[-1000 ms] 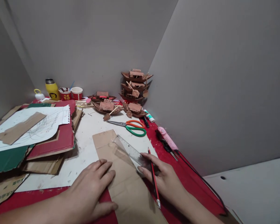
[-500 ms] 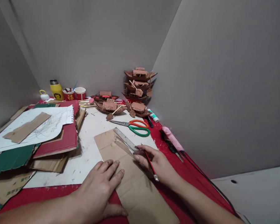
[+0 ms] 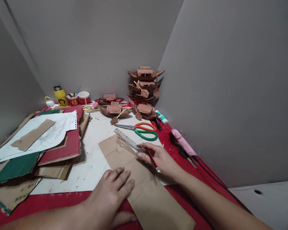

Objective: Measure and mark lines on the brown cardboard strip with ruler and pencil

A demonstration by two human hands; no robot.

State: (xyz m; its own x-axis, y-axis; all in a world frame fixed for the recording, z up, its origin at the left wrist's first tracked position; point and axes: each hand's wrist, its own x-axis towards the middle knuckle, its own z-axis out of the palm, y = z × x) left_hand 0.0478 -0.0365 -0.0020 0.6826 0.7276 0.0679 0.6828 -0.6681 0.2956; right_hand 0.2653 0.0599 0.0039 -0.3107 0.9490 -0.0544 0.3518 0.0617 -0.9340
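Observation:
A long brown cardboard strip (image 3: 156,195) lies slantwise before me, over a white sheet and the red cloth. My left hand (image 3: 114,191) rests on its left edge, fingers spread and thumb apart, holding nothing. Above the strip, my right hand (image 3: 157,158) grips a metal ruler (image 3: 128,140) between thumb and fingers, with a red pencil (image 3: 153,159) held in the same hand. The ruler slants up and left over the strip's far end. Beyond it lie scissors (image 3: 136,128) with one orange and one green handle.
Stacked cardboard (image 3: 60,151) and paper (image 3: 62,127) lie at left. At the back are a yellow bottle (image 3: 60,96), two cups, sticks and several brown model boats (image 3: 114,110). A pink tool (image 3: 183,142) with a cable lies at right, by the wall.
The view has shifted slightly. My right hand has moved a little up with the ruler and pencil, and the ruler has shifted relative to the strip. My left hand stays on the strip.

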